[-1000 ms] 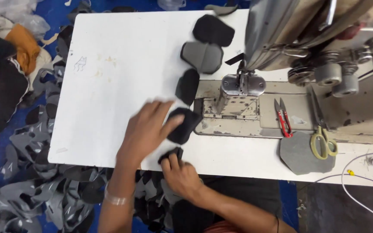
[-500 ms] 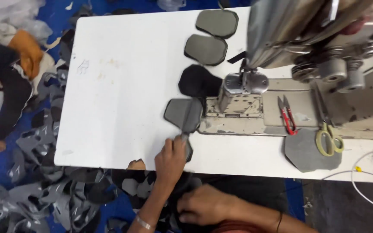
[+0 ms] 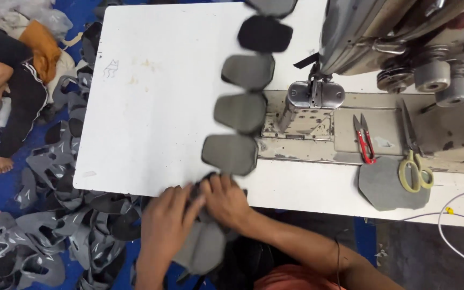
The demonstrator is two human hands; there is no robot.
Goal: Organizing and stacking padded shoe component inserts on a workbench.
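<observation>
While both hands are working at the near edge of the white surface (image 3: 135, 107), the left hand (image 3: 170, 215) is lying curled over a grey fabric piece (image 3: 202, 249) that is hanging below the edge, and the right hand (image 3: 226, 201) is pinching the top of the same piece with fingers closed on it. A chain of grey and black padded pieces (image 3: 243, 113) is running in a line from just beyond the hands up toward the sewing machine (image 3: 350, 32), each piece a rounded, shield-like shape, matte and foam-like; the nearest one is lying just beside the fingertips. Judgement: the held piece is overhanging the edge, so a loose grip could be letting it slip onto the heap of offcuts (image 3: 55, 236) on the floor; pulling on the chain could be dragging pieces askew, since they appear linked. Red thread snips (image 3: 364, 140) and yellow-handled scissors (image 3: 414, 161) are lying on the machine bed, well apart from the hands, the scissors partly over a flat grey cut panel (image 3: 388, 188).
</observation>
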